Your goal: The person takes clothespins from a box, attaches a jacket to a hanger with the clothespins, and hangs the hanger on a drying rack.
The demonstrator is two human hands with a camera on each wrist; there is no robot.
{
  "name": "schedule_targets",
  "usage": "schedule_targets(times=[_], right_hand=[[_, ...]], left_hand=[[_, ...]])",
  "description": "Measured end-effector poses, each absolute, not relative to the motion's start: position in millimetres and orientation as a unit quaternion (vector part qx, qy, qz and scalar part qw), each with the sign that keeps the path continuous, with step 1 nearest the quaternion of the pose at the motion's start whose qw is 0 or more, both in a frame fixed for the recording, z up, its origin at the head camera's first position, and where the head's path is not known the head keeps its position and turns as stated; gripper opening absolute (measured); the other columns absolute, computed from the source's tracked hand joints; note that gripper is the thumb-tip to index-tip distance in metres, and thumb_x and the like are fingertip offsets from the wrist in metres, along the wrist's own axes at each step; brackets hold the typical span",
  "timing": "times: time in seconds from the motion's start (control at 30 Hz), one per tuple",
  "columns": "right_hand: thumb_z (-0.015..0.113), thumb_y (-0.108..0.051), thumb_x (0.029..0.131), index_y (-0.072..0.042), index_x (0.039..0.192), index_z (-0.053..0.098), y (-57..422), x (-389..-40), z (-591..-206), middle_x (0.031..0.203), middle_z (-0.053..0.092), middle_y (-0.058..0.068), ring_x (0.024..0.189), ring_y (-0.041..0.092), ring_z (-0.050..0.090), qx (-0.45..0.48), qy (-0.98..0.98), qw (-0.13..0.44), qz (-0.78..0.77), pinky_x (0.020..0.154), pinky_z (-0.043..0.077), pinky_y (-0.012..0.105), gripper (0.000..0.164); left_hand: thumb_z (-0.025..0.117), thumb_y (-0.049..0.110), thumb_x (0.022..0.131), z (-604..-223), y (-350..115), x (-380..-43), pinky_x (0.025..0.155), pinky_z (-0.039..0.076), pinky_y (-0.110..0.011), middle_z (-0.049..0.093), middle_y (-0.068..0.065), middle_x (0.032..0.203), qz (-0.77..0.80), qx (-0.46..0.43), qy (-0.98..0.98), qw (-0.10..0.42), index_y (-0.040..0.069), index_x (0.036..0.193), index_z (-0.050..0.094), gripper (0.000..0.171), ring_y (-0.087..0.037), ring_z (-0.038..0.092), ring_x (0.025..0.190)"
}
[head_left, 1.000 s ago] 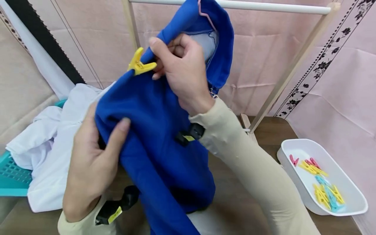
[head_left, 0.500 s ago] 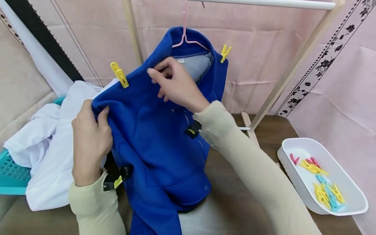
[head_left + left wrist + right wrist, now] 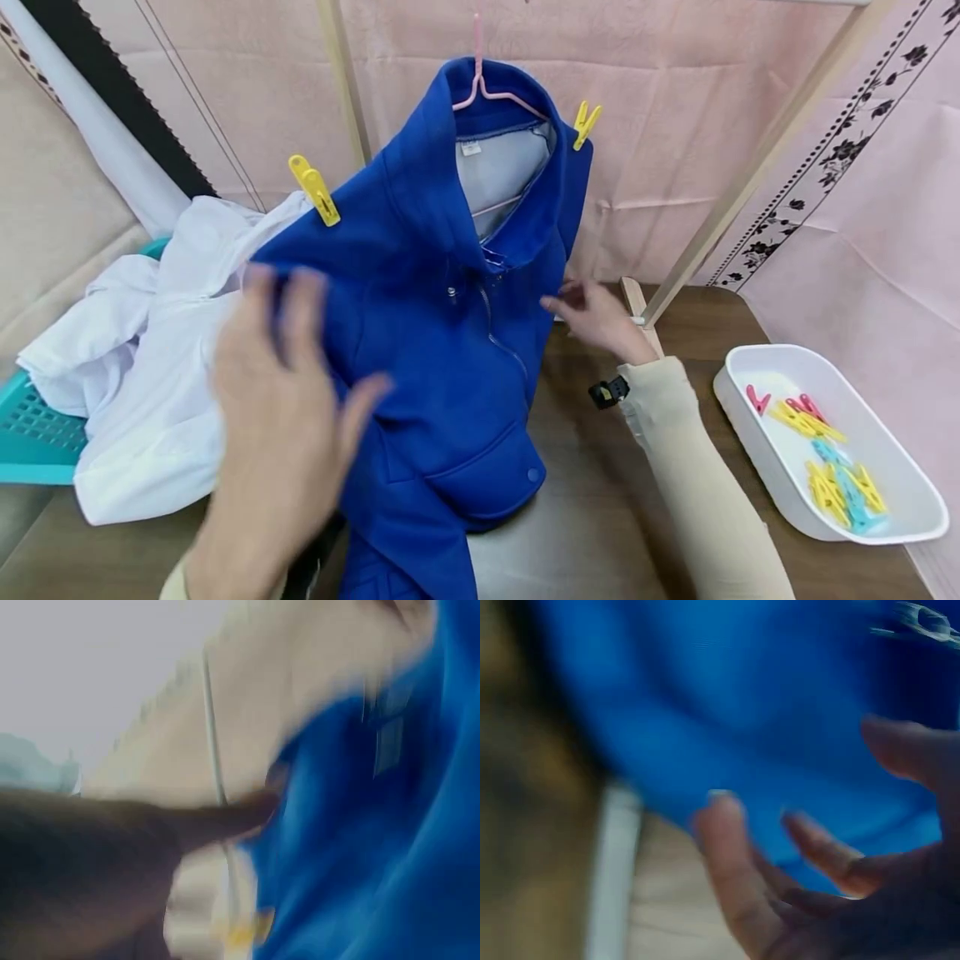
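A blue zip jacket [image 3: 450, 350] hangs on a pink hanger [image 3: 478, 83], with its collar spread at the top. One yellow clothespin [image 3: 315, 190] is on the left shoulder area, and a second yellow clothespin [image 3: 587, 125] on the right. My left hand [image 3: 288, 417], blurred, is in front of the jacket's left sleeve with its fingers spread and holding nothing. Beside the jacket's right edge is my right hand [image 3: 596, 317], fingers loosely bent and apart. In the right wrist view those fingers [image 3: 735, 877] lie close to the blue cloth; contact cannot be told.
White clothes [image 3: 172, 367] spill over a teal basket [image 3: 41, 437] at the left. A white tub [image 3: 750, 450] with pink, yellow and blue clothespins stands at the right. The wooden rack post [image 3: 750, 167] rises behind the right arm.
Both hands have let go of the jacket. The right hand has moved from the collar down to the jacket's right side; the left has come nearer the camera. The collar now hangs freely.
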State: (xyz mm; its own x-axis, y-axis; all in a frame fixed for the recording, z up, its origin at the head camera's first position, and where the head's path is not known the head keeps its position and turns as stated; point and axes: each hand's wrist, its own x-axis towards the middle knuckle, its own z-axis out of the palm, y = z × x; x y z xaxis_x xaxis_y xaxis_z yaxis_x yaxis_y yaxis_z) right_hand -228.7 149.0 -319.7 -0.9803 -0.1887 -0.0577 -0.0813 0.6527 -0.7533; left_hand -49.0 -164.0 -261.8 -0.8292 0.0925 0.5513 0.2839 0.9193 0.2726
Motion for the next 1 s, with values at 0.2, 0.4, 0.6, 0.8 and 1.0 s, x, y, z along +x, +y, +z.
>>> schedule_targets(times=[0.2,0.4,0.6,0.8,1.0], right_hand=[[0.068,-0.030,0.099,-0.007,0.160,0.003,129,-248,-365,0.145,0.047,0.030,0.119,0.039,0.064,-0.034,0.839,0.164,-0.518,0.099,0.055,0.051,0.093],[0.070,-0.005,0.094,-0.008,0.151,0.041,123,-250,-364,0.094,0.057,0.018,0.079,0.029,0.065,-0.032,0.852,0.029,-0.521,0.072,0.059,0.035,0.064],[0.071,-0.005,0.092,-0.012,0.124,0.073,117,-256,-338,0.081,0.060,0.012,0.071,0.020,0.060,-0.038,0.842,-0.210,-0.495,0.064,0.046,0.024,0.033],[0.067,-0.011,0.097,-0.004,0.126,0.070,109,-270,-336,0.115,0.071,0.019,0.105,0.030,0.069,-0.052,0.859,-0.226,-0.456,0.092,0.054,0.039,0.030],[0.054,-0.047,0.104,-0.011,0.154,0.046,111,-230,-340,0.163,0.031,0.028,0.151,0.043,0.033,-0.171,0.935,-0.044,-0.307,0.121,0.032,0.055,0.061]], left_hand=[[0.090,0.020,0.076,-325,-159,-52,0.123,0.003,-0.066,0.011,-0.011,0.173,-0.027,-0.326,-0.945,0.020,0.033,0.162,0.024,0.109,-0.036,0.016,0.158],[0.072,-0.011,0.084,-366,-173,-108,0.111,0.036,-0.060,0.063,-0.009,0.116,0.052,-0.336,-0.921,0.190,0.017,0.120,0.062,0.047,-0.030,0.059,0.114],[0.058,-0.005,0.097,-354,-161,-145,0.095,0.041,-0.058,0.062,-0.011,0.103,0.015,-0.244,-0.921,0.303,0.014,0.108,0.064,0.023,-0.033,0.060,0.100],[0.064,-0.008,0.094,-345,-152,-187,0.106,0.037,-0.061,0.065,-0.015,0.124,-0.012,-0.181,-0.946,0.268,0.016,0.120,0.068,0.036,-0.037,0.058,0.119],[0.073,-0.005,0.088,-357,-157,-193,0.112,0.039,-0.053,0.056,-0.021,0.140,0.053,-0.192,-0.965,0.173,0.008,0.134,0.059,0.050,-0.038,0.050,0.133]])
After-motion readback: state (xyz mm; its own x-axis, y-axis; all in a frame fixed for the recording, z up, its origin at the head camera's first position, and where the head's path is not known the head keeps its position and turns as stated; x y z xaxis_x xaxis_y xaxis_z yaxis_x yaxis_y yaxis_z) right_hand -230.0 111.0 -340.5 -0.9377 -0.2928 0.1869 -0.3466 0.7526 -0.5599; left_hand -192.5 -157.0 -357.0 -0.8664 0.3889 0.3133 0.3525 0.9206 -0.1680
